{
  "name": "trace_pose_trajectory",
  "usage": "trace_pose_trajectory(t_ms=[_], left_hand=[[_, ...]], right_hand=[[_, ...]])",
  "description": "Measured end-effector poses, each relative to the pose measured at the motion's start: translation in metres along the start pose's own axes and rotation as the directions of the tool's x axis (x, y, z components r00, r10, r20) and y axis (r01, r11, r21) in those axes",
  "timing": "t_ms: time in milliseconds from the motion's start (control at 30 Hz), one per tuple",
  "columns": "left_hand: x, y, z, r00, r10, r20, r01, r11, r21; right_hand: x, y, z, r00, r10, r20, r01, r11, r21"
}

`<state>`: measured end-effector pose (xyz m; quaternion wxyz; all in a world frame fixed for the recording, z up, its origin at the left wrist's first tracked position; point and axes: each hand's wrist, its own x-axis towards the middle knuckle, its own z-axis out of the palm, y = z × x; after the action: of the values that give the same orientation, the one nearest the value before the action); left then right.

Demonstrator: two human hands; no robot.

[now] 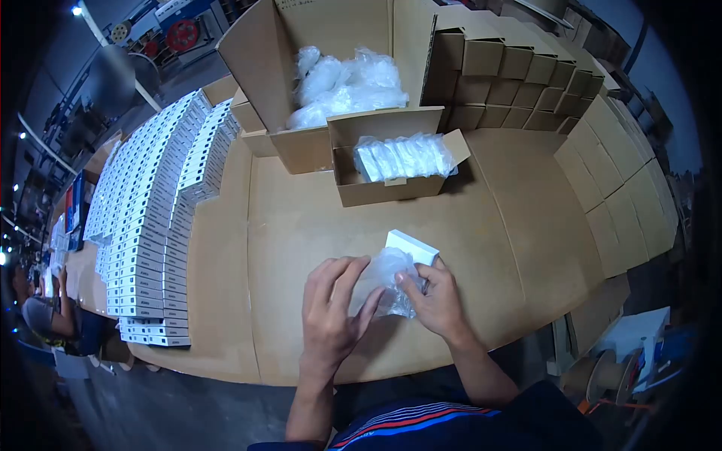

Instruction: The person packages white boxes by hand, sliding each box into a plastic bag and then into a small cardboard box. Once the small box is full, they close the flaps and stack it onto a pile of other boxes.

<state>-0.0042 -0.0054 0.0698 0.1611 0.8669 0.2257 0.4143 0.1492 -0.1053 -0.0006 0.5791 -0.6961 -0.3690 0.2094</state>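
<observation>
Cardboard carton (380,192) holds wrapped packets (406,156); left hand (331,312) and right hand (438,302) grip the plastic bag (387,272).

On my feed: bare hands, striped garment
Over the table (226,353), left hand (331,316) and right hand (438,301) are bare, forearms bare too; below the table's near edge I see a navy garment (541,413) with red, white and blue stripes
</observation>
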Motion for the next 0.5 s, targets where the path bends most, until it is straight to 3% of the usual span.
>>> trace_pose_trajectory(t_ms=[167,267,300,400,433,500], left_hand=[[0.01,-0.003,0.011,0.998,0.006,0.067,-0.012,0.996,0.085],[0.0,-0.015,0.019,0.984,-0.079,0.162,0.094,0.992,-0.083],[0.002,-0.017,0.022,0.989,-0.049,0.142,0.06,0.995,-0.075],[0.001,-0.022,0.022,0.883,-0.358,0.303,0.43,0.875,-0.221],[0.001,-0.029,0.022,0.9,-0.32,0.295,0.394,0.887,-0.239],[0.012,-0.026,0.008,0.785,-0.462,0.413,0.581,0.779,-0.234]], right_hand=[[-0.004,-0.027,-0.006,0.996,0.047,0.075,-0.029,0.972,-0.233],[-0.005,-0.028,-0.011,0.992,0.048,0.115,-0.018,0.969,-0.248],[-0.006,-0.026,-0.013,0.99,0.005,0.141,0.034,0.963,-0.269],[-0.01,-0.021,-0.019,0.973,-0.101,0.209,0.158,0.948,-0.275],[-0.012,-0.02,-0.021,0.967,-0.123,0.222,0.178,0.953,-0.246],[-0.014,-0.018,-0.028,0.963,-0.105,0.249,0.162,0.962,-0.219]])
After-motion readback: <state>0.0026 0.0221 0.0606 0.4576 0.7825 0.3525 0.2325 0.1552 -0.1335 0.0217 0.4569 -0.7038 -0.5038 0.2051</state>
